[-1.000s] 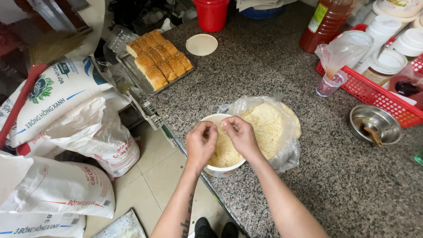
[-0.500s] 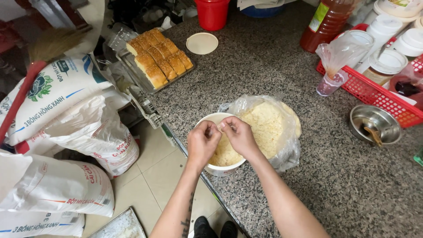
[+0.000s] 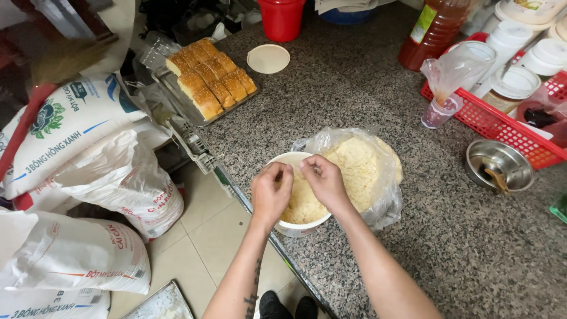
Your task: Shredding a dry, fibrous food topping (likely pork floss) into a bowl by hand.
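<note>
Nothing much has shifted since a second ago: both my hands stay over the white bowl (image 3: 297, 221), fingertips pinched together. With my left hand (image 3: 270, 194) and my right hand (image 3: 323, 182) I seem to nip a bit of the pale, crumbly stuff between finger and thumb, though what exactly is pinched is too small to tell. One round bowl, at the near edge of the counter, holds a heap of those dry yellowish crumbs; touching it on its far right side lies one clear, crinkled plastic bag (image 3: 366, 171) full of the same. Far left of the bowl one metal tray (image 3: 188, 106) carries about ten golden, seed-topped bread pieces (image 3: 211, 77) in two rows. Beyond the bowl I count one flat cream lid (image 3: 268, 58) and one red bucket (image 3: 282, 18); to its right one small steel bowl (image 3: 499, 163) (shiny, something brown inside) and one red mesh basket (image 3: 502, 127). Everything sits on a speckled grey granite counter (image 3: 354, 88); left of it, on a pale tiled floor (image 3: 204, 236), lie at least four woven white sacks (image 3: 118, 177).
</note>
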